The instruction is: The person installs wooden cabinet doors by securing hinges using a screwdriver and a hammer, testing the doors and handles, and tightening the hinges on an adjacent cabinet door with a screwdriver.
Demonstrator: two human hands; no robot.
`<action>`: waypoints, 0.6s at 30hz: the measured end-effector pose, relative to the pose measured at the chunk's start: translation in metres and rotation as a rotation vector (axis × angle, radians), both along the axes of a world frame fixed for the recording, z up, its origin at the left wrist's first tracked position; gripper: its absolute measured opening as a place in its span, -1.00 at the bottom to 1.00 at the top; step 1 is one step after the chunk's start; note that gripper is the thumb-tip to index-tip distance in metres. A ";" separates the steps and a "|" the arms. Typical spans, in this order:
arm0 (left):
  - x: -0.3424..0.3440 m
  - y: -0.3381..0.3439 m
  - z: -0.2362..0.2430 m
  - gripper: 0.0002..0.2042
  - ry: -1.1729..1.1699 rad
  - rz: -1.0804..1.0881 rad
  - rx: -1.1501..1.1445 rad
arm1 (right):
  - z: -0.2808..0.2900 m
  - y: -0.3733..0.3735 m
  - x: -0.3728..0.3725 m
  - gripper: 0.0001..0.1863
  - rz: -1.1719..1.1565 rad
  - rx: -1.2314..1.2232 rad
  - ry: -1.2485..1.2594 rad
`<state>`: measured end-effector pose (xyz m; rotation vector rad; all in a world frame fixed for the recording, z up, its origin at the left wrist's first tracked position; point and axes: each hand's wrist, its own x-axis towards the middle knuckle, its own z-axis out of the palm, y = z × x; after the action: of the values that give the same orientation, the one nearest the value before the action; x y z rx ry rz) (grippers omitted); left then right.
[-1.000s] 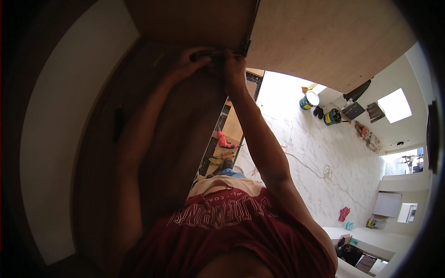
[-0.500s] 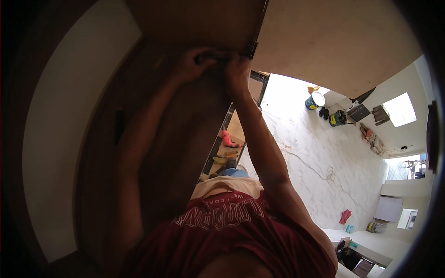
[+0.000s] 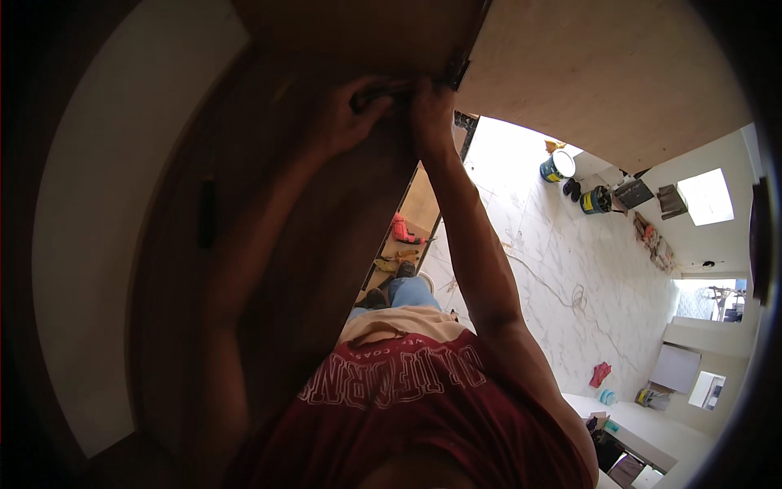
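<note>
Both arms reach up into a dark wooden cabinet (image 3: 301,220). My left hand (image 3: 346,122) is closed around a dark, slim tool (image 3: 371,95); shadow hides its exact kind. Right against it, my right hand (image 3: 432,114) has its fingers bent and pressed together at the far end of the tool. Whatever those fingers pinch is hidden. Just beyond them, a dark metal fitting (image 3: 462,72) sits on the edge where a pale wooden panel (image 3: 603,73) meets the cabinet's dark upper board (image 3: 358,37).
Below, a red power drill (image 3: 404,230) and yellowish gloves (image 3: 397,262) lie on a wooden surface near my feet. Buckets (image 3: 558,167) stand on the white marbled floor (image 3: 538,326), where a cable (image 3: 554,281) trails. A red cloth (image 3: 600,374) lies farther right.
My two hands sit slightly farther right and a little higher in the picture, still together at the fitting. The panel edge and the drill have shifted in view too, as my head moved.
</note>
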<state>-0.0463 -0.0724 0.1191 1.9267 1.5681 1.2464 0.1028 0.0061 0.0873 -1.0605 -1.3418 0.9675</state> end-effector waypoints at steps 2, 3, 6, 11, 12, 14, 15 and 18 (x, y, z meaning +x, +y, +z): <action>-0.002 -0.003 0.000 -0.64 0.033 0.007 0.092 | 0.000 0.000 -0.007 -0.51 -0.023 -0.018 -0.006; -0.003 -0.003 -0.002 -0.64 0.036 0.004 0.097 | 0.000 0.000 -0.008 -0.51 -0.027 -0.013 -0.003; -0.003 -0.003 -0.003 -0.65 0.103 0.054 0.031 | 0.002 -0.002 -0.007 -0.50 -0.077 0.027 -0.078; 0.005 -0.009 -0.003 -0.65 0.054 -0.001 0.106 | -0.002 -0.002 -0.001 -0.46 -0.020 -0.298 -0.007; 0.003 -0.009 -0.005 -0.65 0.056 -0.006 0.110 | -0.002 -0.003 -0.001 -0.46 -0.024 -0.294 -0.004; -0.002 -0.007 -0.007 -0.65 -0.015 -0.006 -0.008 | -0.001 -0.005 -0.001 -0.45 0.044 -0.269 0.067; -0.002 -0.007 -0.003 -0.65 -0.014 -0.005 0.000 | 0.005 -0.007 -0.001 -0.45 0.045 -0.261 0.068; -0.002 -0.006 0.004 -0.65 0.107 0.032 -0.001 | 0.012 -0.015 0.003 -0.49 0.036 -0.228 0.083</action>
<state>-0.0482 -0.0788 0.1229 2.0050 1.6578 1.1722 0.1057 -0.0086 0.0991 -1.1569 -1.2058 1.2002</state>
